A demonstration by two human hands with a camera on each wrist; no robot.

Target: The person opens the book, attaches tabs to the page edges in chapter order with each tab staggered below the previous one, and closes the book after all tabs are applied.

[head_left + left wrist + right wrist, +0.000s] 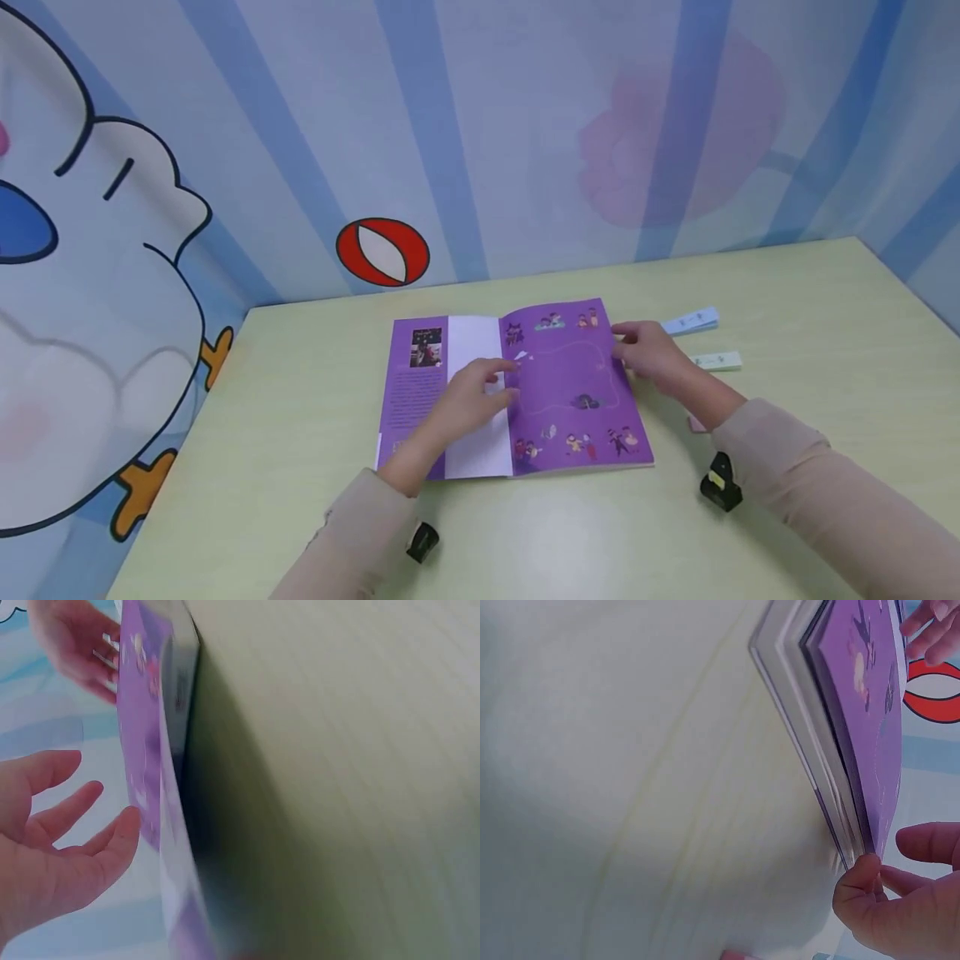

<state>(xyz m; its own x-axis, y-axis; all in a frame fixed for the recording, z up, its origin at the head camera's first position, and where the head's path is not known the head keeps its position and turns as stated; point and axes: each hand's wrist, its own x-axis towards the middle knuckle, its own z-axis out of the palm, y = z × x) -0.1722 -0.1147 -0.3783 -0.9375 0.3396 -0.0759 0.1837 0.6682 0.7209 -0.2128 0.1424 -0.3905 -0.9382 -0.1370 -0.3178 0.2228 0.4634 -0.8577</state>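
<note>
An open purple book (570,383) lies on the pale table, with small cartoon figures on its right-hand page and a white strip of paper beside a purple flap on its left. My right hand (648,354) is at the book's right edge; its curled fingers (866,874) pinch the page edge there. Over the middle fold, my left hand (468,400) hovers with loosely bent, spread fingers. The left wrist view shows that hand (67,855) beside the page, holding nothing.
Right of the book lie a folded blue paper strip (692,321) and a pale green strip (717,361). A pink piece (697,425) is partly hidden by my right forearm. Small black devices (722,483) sit by both sleeves. A striped cartoon wall (525,150) stands behind the table (285,400).
</note>
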